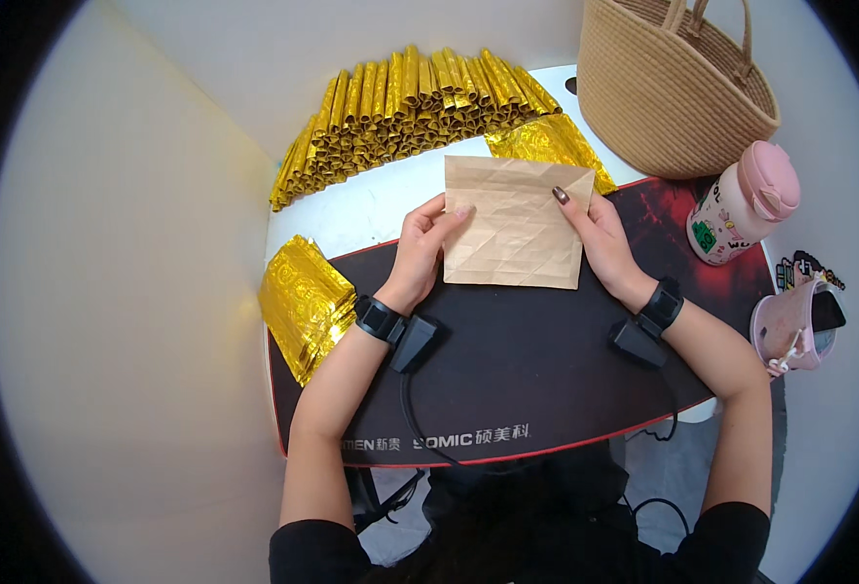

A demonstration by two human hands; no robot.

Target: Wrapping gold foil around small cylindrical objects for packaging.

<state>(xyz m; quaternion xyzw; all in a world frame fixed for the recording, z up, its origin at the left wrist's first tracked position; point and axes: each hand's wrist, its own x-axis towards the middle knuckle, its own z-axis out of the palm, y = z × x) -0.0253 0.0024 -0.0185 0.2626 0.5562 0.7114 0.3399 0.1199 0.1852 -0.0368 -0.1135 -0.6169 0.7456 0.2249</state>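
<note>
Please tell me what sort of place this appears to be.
Probably a small personal desk set against plain walls, at home or in a workroom; I cannot tell which. A dark desk mat, piled gold rolls and a pink-lidded bottle suggest it.

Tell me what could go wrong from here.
The left hand and right hand hold the flat, creased brown paper piece by its sides; uneven pulling might wrinkle it further. The left forearm, near the shiny gold foil sheets, might shift them. The rolled gold foil tubes, piled up behind, could roll down if bumped.
</note>
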